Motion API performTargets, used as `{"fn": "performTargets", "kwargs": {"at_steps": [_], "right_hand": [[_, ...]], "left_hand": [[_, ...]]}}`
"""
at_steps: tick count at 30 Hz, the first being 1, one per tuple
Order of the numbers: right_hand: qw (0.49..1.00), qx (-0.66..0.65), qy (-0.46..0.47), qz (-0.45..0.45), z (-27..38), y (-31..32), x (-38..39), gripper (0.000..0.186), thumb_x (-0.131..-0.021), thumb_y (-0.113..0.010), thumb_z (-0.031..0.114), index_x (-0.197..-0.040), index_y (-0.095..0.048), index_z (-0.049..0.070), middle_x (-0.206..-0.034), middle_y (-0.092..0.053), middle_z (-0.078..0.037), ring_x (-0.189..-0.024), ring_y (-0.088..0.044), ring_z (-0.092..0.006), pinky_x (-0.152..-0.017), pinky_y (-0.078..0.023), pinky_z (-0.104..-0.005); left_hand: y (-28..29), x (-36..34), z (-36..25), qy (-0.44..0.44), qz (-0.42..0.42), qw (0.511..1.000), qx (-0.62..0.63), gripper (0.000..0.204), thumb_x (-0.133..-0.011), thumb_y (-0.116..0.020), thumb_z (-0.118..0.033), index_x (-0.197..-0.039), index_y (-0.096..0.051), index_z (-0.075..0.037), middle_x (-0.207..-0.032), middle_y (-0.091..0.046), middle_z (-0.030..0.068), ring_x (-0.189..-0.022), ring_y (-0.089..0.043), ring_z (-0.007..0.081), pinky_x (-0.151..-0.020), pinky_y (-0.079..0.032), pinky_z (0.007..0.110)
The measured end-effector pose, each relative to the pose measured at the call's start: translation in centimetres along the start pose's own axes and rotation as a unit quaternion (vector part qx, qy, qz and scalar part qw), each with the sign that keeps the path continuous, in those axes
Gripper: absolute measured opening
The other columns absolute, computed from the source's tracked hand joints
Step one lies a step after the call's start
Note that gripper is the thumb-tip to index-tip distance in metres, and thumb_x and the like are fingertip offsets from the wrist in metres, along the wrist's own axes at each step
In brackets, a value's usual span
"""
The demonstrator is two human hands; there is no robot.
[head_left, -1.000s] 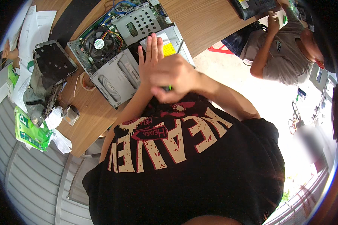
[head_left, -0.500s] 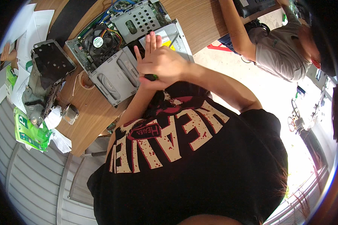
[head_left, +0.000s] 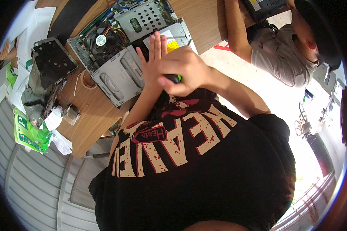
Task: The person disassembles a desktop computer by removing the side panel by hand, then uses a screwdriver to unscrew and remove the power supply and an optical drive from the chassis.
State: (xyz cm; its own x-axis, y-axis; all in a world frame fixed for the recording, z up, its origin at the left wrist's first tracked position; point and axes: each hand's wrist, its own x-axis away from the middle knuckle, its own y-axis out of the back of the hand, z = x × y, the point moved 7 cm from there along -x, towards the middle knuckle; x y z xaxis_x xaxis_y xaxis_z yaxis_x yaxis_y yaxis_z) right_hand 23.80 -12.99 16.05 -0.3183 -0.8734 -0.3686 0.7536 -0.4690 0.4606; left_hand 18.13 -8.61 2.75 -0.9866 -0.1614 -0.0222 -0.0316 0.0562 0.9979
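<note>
An opened desktop computer case (head_left: 112, 101) lies on the wooden table, with a cooling fan (head_left: 101, 40), a perforated metal bracket (head_left: 142, 21) and a silver drive with a yellow label (head_left: 173, 45) inside. My left hand (head_left: 153, 57) lies with its fingers stretched out over the drive's near side; its lower part is behind my right hand. My right hand (head_left: 189, 69), slightly blurred, is closed round a screwdriver whose black and green handle (head_left: 173, 78) shows below the fingers. A short bit of thin shaft shows above the knuckles, near the case's right edge. Its tip I cannot make out.
Left of the case are a black metal plate (head_left: 53, 63), a coil of wire (head_left: 88, 81), metal parts, papers and a green plastic package (head_left: 29, 133). At the upper right a person in a grey shirt (head_left: 277, 54) sits by a black laptop-like device (head_left: 260, 8).
My right hand has moved right with the screwdriver, uncovering more of my left hand. My left hand stays nearly in place. The other person has leaned slightly.
</note>
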Motion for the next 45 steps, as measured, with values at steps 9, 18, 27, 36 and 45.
{"fn": "performTargets", "kwargs": {"at_steps": [9, 18, 27, 36, 45], "right_hand": [[0.969, 0.074, -0.225, -0.071, -5.5, 3.5, 4.0, 0.02, -0.08, -0.065, 0.024, -0.083, -0.064, 0.004, -0.065, -0.06, -0.016, -0.057, -0.06, -0.0355, -0.054, -0.049, -0.0408], [0.898, 0.009, -0.397, -0.188, -12.7, 4.0, 12.7, 0.041, -0.079, -0.076, 0.034, -0.109, -0.068, 0.008, -0.096, -0.071, -0.007, -0.09, -0.068, -0.0199, -0.083, -0.051, -0.0304], [0.893, -0.02, -0.428, -0.14, -16.0, 4.0, 10.0, 0.038, -0.081, -0.075, 0.034, -0.106, -0.07, 0.007, -0.083, -0.07, -0.008, -0.074, -0.066, -0.0145, -0.069, -0.051, -0.0297], [0.864, -0.124, -0.448, -0.193, -16.5, 3.2, 10.9, 0.032, -0.084, -0.075, 0.029, -0.099, -0.069, 0.001, -0.065, -0.057, 0.002, -0.054, -0.048, -0.0047, -0.049, -0.038, -0.0215], [0.838, -0.207, -0.457, -0.215, -16.1, 3.0, 10.6, 0.029, -0.084, -0.075, 0.023, -0.105, -0.069, 0.004, -0.064, -0.057, 0.003, -0.054, -0.047, -0.0038, -0.049, -0.038, -0.0214]], "left_hand": [[1.1, 0.1, 0.0, -0.004, 0.001, 0.988, 0.157, 0.097, -0.079, -0.048, -0.066, -0.147, -0.026, 0.001, -0.156, -0.022, 0.0168, -0.145, -0.022, 0.0271, -0.11, -0.003, 0.065], [3.0, -1.0, 0.0, -0.033, -0.053, 0.992, 0.108, 0.075, -0.086, -0.055, -0.05, -0.138, -0.04, 0.003, -0.143, -0.041, 0.017, -0.132, -0.039, 0.0326, -0.109, -0.013, 0.062], [2.0, -7.2, -0.2, -0.077, -0.096, 0.959, 0.254, 0.047, -0.087, -0.061, -0.025, -0.128, -0.053, -0.001, -0.116, -0.055, 0.013, -0.106, -0.052, 0.0317, -0.095, -0.04, 0.044], [1.4, -6.9, -0.4, -0.073, -0.112, 0.973, 0.191, 0.041, -0.089, -0.057, -0.027, -0.126, -0.058, -0.01, -0.112, -0.055, 0.0056, -0.104, -0.051, 0.0251, -0.093, -0.038, 0.041], [1.5, -7.1, -0.4, -0.065, -0.133, 0.968, 0.202, 0.039, -0.087, -0.06, -0.025, -0.122, -0.062, -0.008, -0.106, -0.055, 0.006, -0.099, -0.052, 0.0259, -0.09, -0.04, 0.041]]}}
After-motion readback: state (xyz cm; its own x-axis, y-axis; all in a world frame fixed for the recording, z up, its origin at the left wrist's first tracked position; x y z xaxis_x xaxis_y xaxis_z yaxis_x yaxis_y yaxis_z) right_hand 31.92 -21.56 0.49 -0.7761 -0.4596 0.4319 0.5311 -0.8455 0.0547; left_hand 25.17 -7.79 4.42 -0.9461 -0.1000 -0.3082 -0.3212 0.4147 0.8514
